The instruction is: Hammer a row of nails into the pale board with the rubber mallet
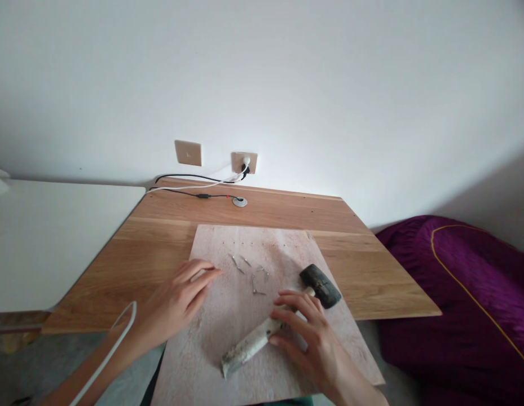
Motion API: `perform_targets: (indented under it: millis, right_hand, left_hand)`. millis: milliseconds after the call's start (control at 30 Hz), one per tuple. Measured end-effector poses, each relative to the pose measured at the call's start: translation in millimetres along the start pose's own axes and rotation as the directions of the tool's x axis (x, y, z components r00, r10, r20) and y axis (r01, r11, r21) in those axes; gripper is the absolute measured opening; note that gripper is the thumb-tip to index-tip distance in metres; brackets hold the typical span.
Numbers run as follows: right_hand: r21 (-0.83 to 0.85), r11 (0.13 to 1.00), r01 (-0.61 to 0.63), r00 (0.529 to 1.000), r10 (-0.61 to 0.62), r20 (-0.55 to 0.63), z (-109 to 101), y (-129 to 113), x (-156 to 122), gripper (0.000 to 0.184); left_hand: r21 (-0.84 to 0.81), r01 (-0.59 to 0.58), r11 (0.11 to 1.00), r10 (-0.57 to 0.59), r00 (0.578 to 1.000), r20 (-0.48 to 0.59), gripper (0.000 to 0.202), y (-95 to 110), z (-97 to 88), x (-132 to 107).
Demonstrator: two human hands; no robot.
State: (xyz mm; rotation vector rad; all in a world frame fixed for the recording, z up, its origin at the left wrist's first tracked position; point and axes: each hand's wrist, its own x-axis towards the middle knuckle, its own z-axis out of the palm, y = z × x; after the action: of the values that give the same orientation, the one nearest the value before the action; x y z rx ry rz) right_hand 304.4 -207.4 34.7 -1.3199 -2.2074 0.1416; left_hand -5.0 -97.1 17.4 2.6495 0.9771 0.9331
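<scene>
- Mallet (264, 331) on board (194, 361), R hand (306, 330) loosely round handle (248, 347) nr head (321, 286).
- L hand (188, 293) by nails (245, 261), fingers half-bent, apparently empty.
- Prob. head-heavy, stiff; best held twd handle's free end.

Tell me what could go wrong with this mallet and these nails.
The board overhangs the table on the near side and might tip if pressed there.
Loose nails lie near the left hand and might prick it.
The mallet, partly beneath the right hand, could scatter nails if dragged.
</scene>
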Motion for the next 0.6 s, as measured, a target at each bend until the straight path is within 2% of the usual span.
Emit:
perform_targets:
  millis: [67, 100, 133, 167, 233, 267, 300, 367, 467, 600]
  right_hand:
    - [-0.022, 0.999, -0.03, 0.992, 0.027, -0.122, -2, 6, -13, 0.02]
    - [-0.04, 0.995, -0.087, 0.979, 0.079, -0.187, -5, 13, -23, 0.019]
    - [-0.074, 0.984, -0.165, 0.952, 0.139, -0.274, -8, 22, -34, 0.016]
    - [-0.119, 0.959, -0.258, 0.903, 0.196, -0.381, -12, 34, -45, 0.012]
    - [-0.169, 0.853, -0.493, 0.806, 0.376, -0.457, -18, 58, -64, 0.024]
    - [-0.174, 0.786, -0.593, 0.754, 0.466, -0.462, -20, 69, -72, 0.036]
    - [-0.16, 0.742, -0.651, 0.721, 0.539, -0.437, -21, 78, -78, 0.046]
    - [-0.081, 0.691, -0.719, 0.671, 0.658, -0.342, -19, 89, -85, 0.055]
    - [0.004, 0.665, -0.747, 0.644, 0.725, -0.243, -11, 90, -87, 0.055]
    - [0.08, 0.632, -0.771, 0.599, 0.761, -0.248, -4, 81, -86, 0.054]
  left_hand:
    - [0.046, 0.011, 0.999, -0.012, 1.0, 0.021, 0.032, 9, -4.0, -12]
    - [0.071, 0.022, 0.997, -0.024, 1.0, 0.021, 0.031, 13, -5.0, -19]
    - [0.1, 0.036, 0.994, -0.037, 0.999, 0.011, 0.03, 16, -5.3, -27]
    - [0.132, 0.055, 0.99, -0.055, 0.998, -0.007, 0.029, 19, -5.0, -34]
    - [0.184, 0.106, 0.977, -0.1, 0.994, -0.039, 0.029, 23, -3.2, -49]
    - [0.195, 0.133, 0.972, -0.126, 0.991, -0.047, 0.029, 25, -1.9, -54]
    - [0.194, 0.159, 0.968, -0.152, 0.987, -0.048, 0.03, 27, -0.7, -59]
    - [0.164, 0.196, 0.967, -0.191, 0.981, -0.044, 0.033, 30, 1.4, -64]
    - [0.108, 0.22, 0.969, -0.214, 0.975, -0.063, 0.032, 33, 2.1, -65]
    - [0.057, 0.229, 0.972, -0.225, 0.972, -0.07, 0.029, 35, -1.4, -64]
